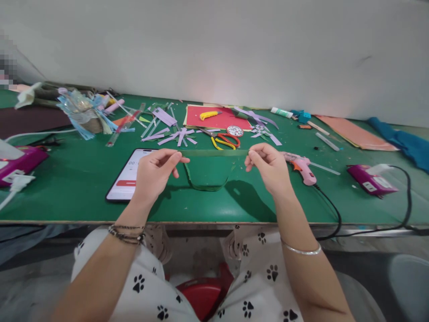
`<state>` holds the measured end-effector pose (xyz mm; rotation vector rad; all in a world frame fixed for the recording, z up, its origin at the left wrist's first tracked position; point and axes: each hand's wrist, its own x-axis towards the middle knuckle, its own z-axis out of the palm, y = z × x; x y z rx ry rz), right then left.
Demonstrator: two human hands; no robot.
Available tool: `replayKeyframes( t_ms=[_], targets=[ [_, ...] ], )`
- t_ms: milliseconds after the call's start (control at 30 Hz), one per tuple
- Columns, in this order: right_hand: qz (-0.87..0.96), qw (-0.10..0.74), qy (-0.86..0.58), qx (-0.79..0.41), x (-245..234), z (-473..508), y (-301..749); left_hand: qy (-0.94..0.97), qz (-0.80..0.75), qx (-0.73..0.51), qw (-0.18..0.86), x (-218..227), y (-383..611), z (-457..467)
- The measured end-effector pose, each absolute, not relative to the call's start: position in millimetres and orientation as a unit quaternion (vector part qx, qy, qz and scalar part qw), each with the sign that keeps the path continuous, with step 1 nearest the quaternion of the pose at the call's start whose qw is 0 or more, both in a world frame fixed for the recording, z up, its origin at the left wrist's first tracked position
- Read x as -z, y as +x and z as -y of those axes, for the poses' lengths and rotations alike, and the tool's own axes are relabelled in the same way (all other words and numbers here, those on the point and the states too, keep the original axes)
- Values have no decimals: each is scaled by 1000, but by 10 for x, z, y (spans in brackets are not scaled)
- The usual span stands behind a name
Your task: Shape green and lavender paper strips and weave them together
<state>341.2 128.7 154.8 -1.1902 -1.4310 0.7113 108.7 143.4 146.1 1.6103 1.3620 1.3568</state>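
A narrow green paper strip point(214, 153) is stretched level between my two hands, above the table's front half. My left hand point(160, 167) pinches its left end between thumb and fingers. At the other end, my right hand point(266, 165) pinches the strip in the same way. Beneath it lies a green piece with a curved lower edge point(208, 187), nearly the colour of the table; I cannot tell whether it joins the strip. A phone point(124, 172) with a lit screen lies partly behind my left hand. Just right of my right hand rests a pink glue gun point(303, 169).
Scissors point(223, 142), a yellow cutter point(209, 116) on red paper point(196, 120), and purple paper strips point(181, 136) lie beyond my hands. Purple power blocks point(370, 181) with cables sit at both sides. A glue stick point(281, 112) and orange sheets point(355, 132) are at the back right.
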Motion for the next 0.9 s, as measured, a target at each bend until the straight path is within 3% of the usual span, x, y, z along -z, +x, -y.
replayKeyframes(
  t_ms=[200,333,567,700,900],
  targets=[
    [573,602,-492,-260,-1561,-1282,3369,625,-472,-524,336,-1396,1156,-1408],
    [599,595,-483,-234,-1593,-1224,3351,665,-487,-478,304,-1395,1148,-1408],
    [819,381,-415,-109,-1795,-973,3204,789,-384,-441,190,-1504,1240,-1221],
    [855,328,-387,-108,-1827,-927,3102,836,-335,-338,274,-1556,1367,-1045],
    [822,369,-408,-152,-1721,-966,3024,772,-339,-297,449,-1480,1457,-972]
  ],
)
